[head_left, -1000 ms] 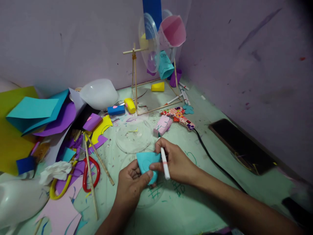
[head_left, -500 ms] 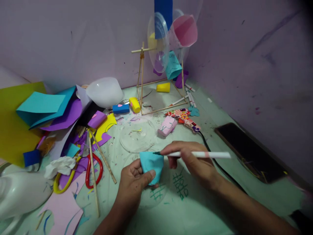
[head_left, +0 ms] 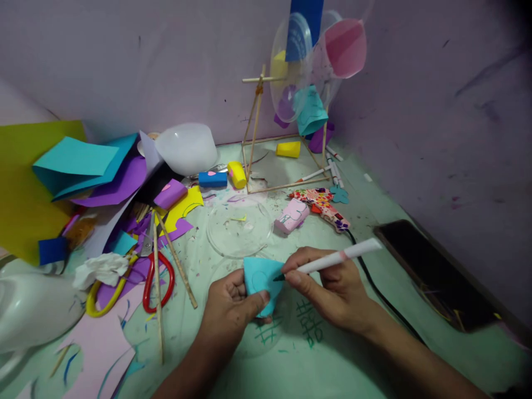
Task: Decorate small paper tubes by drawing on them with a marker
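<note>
Held in my left hand (head_left: 235,307) is a light-blue paper cup (head_left: 261,277), thumb across its front, with a faint rounded line drawn on it. My right hand (head_left: 332,285) grips a white marker (head_left: 341,256) with a dark tip. That tip rests at or very close to the right side of the cup; whether it touches I cannot tell. Below the hands, green marker scribbles (head_left: 310,321) cover part of the tabletop. A clear plastic lid (head_left: 240,230) lies just beyond the cup, and a pink paper cup (head_left: 292,216) lies on its side behind my right hand.
A stick frame (head_left: 255,119) carrying a wheel of clear lids and paper cups stands at the back. A floral glue gun (head_left: 324,205) with a black cord and a phone (head_left: 436,271) lie right. Scissors (head_left: 159,282), sticks, foam sheets (head_left: 75,163) and a white bottle (head_left: 37,313) crowd the left.
The marker has gone from lying nearly level at the cup's rim to a slant, its tip lower on the cup's side. My left hand still holds the cup. The view has shifted slightly.
</note>
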Motion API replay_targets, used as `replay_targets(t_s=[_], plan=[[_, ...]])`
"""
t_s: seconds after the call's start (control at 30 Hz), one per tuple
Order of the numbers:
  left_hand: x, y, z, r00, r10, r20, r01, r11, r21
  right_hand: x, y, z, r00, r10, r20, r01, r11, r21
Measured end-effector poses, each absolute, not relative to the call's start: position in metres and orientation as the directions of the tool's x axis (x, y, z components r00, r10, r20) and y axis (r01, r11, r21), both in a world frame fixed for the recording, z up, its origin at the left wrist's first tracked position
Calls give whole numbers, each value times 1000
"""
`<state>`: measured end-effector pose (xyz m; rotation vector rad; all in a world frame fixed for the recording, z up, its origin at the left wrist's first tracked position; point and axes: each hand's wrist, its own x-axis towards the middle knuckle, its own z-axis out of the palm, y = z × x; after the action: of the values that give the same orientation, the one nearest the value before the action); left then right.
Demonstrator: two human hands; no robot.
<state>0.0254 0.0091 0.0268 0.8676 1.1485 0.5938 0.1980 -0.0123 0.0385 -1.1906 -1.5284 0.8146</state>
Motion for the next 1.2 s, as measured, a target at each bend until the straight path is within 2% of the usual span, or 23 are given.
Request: replay_targets(t_s=[0.5, 1.2], plan=[[25, 12, 17, 374, 786, -492, -23, 538, 843, 193, -9, 32, -91, 942, 324, 307, 336, -891], [25, 12, 19, 397, 770, -499, -5, 545, 838, 193, -10, 28, -74, 932, 356, 332, 360, -872]])
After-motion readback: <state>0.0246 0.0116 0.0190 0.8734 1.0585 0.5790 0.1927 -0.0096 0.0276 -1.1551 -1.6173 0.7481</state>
